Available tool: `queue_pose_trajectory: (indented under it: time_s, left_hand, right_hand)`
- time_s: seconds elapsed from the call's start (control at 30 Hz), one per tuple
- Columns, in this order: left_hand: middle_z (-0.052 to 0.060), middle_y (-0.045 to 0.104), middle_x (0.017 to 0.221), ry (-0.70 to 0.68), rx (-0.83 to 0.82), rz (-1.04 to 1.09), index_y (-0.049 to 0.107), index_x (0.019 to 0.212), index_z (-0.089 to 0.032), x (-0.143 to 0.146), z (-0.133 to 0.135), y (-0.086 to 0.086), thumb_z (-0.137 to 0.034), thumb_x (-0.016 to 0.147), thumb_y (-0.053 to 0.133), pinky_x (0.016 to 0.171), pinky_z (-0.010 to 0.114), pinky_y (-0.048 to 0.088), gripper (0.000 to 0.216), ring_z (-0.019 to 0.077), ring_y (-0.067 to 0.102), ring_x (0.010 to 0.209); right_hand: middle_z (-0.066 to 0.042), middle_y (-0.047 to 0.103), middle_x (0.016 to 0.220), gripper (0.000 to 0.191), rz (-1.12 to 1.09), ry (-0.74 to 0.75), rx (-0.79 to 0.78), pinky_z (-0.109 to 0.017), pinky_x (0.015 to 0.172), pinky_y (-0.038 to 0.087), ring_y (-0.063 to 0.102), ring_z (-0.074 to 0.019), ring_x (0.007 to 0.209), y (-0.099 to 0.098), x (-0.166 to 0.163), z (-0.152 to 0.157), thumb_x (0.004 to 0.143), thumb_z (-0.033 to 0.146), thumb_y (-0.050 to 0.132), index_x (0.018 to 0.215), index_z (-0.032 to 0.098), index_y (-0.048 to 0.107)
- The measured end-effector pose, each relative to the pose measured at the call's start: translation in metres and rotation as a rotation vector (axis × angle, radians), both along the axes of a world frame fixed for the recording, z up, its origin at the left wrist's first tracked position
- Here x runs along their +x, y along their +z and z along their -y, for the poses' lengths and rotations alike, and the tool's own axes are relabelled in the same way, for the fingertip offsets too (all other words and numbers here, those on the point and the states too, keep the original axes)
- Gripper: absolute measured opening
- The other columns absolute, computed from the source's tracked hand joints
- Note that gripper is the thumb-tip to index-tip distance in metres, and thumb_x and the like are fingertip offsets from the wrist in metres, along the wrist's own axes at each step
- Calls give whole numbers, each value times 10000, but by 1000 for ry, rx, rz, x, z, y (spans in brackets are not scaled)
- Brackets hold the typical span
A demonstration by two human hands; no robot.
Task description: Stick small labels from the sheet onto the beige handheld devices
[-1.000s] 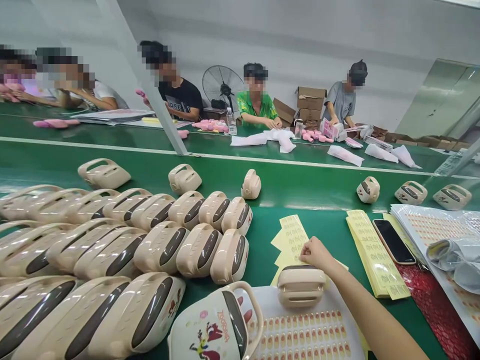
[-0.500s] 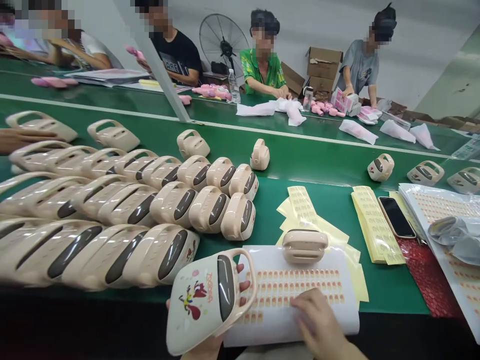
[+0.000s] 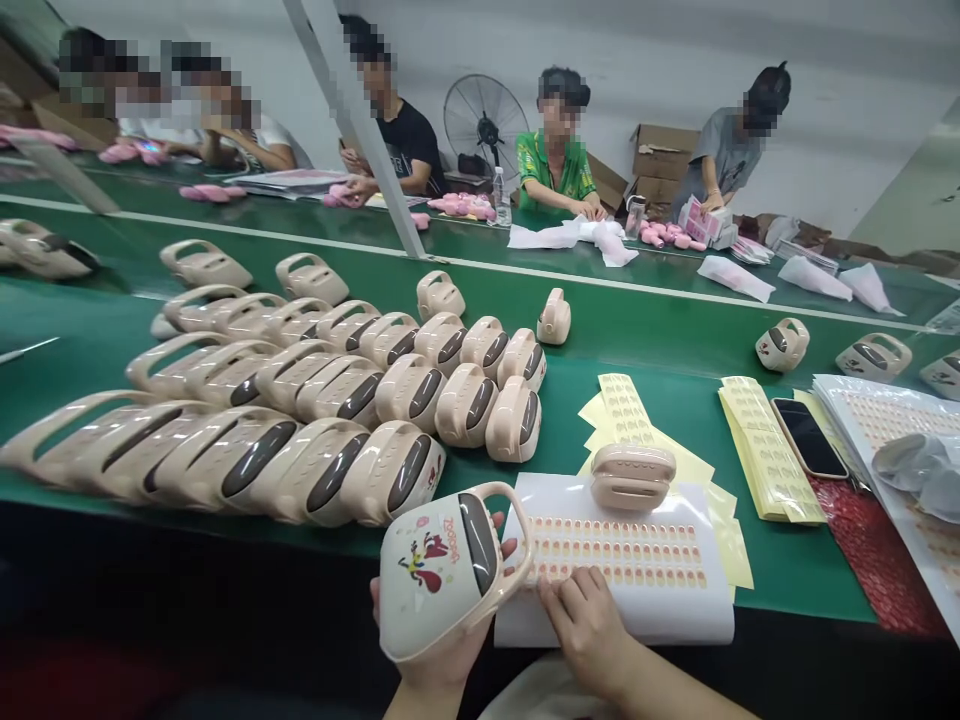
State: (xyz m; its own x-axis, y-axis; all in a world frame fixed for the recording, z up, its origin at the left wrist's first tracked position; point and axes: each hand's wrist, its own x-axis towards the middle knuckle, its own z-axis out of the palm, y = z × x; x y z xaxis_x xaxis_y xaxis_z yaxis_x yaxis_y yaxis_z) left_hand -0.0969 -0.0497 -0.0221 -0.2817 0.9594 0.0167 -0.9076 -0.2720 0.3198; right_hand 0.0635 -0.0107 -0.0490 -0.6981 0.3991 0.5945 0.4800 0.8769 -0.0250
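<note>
My left hand holds a beige plastic device with a loop handle from beneath and behind. Its white face carries a colourful cartoon print, a dark oval panel lies near the handle, and some fingers show behind the handle. On the sheet of small orange stickers, my right hand rests near the lower left of the rows. Its fingers are curled, with thumb and index tip close together; whatever is between them is hidden. Another beige device stands on the sheet's far edge.
Rows of beige devices fill the left of the green table. Yellow sticker sheets, a phone, red bubble wrap and more sticker sheets lie rightward. Single devices stand along the green strip; several co-workers sit or stand beyond.
The view has swung left, so most things appear shifted right. My right hand has moved to the left on the sheet, nearer the held device. A co-worker's hand at the left is out of view.
</note>
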Motion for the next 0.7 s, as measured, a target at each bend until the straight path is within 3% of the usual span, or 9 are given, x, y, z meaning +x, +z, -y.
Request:
queue_pose_trajectory:
  time_s: [0.1, 0.23, 0.3, 0.4, 0.47, 0.57, 0.7]
  left_hand:
    - [95, 595, 1251, 26, -6, 63, 277, 1383, -314, 2, 0, 0, -592, 823, 373, 877, 500, 474, 632, 320, 592, 1067]
    - [125, 578, 1260, 20, 4, 72, 161, 1410, -288, 5, -1, 4, -580, 820, 398, 871, 459, 481, 700, 314, 559, 1113]
    - [106, 585, 1256, 33, 24, 79, 157, 1407, -308, 10, -1, 7, -578, 818, 411, 865, 450, 485, 696, 319, 557, 1113]
    - [77, 606, 1240, 39, 44, 81, 295, 1375, -322, 19, -3, 12, -550, 817, 439, 880, 426, 480, 620, 324, 559, 1108]
    - [77, 626, 1215, 30, 47, 80, 385, 1339, -310, 25, -3, 15, -505, 833, 440, 885, 417, 479, 545, 317, 563, 1106]
    - [81, 647, 1184, 18, 44, 86, 413, 1324, -307, 33, -4, 19, -439, 850, 445, 814, 390, 522, 493, 306, 600, 1059]
    - [97, 627, 1210, 10, -8, 98, 403, 1335, -281, 40, -5, 23, -416, 848, 457, 807, 386, 530, 509, 309, 598, 1062]
  right_hand:
    - [-60, 538, 593, 305, -51, -2, -19, -319, 489, 311, 423, -187, 552, -6, -4, 0, 875, 63, 348, 828, 125, 644]
    - [-34, 514, 558, 351, -181, -53, -154, -298, 516, 328, 433, -169, 550, -10, -9, 3, 883, 99, 365, 634, 182, 598]
    - [-25, 537, 587, 307, -263, -94, -390, -279, 527, 362, 462, -155, 563, -1, -8, 4, 874, 162, 423, 612, 188, 582]
    - [-12, 586, 654, 175, -567, -141, -1113, -256, 548, 409, 500, -137, 583, 30, -3, 2, 793, 321, 579, 685, 186, 609]
    - [-11, 604, 671, 229, -787, -117, -1473, -261, 582, 424, 518, -142, 613, 53, -3, -1, 716, 406, 657, 711, 180, 620]
    - [-4, 611, 639, 290, -948, -56, -1647, -261, 607, 417, 518, -144, 620, 78, -10, -4, 626, 445, 726, 666, 180, 617]
    - [8, 592, 558, 312, -961, -94, -1641, -254, 549, 389, 487, -135, 553, 85, -23, -4, 569, 469, 737, 600, 188, 605]
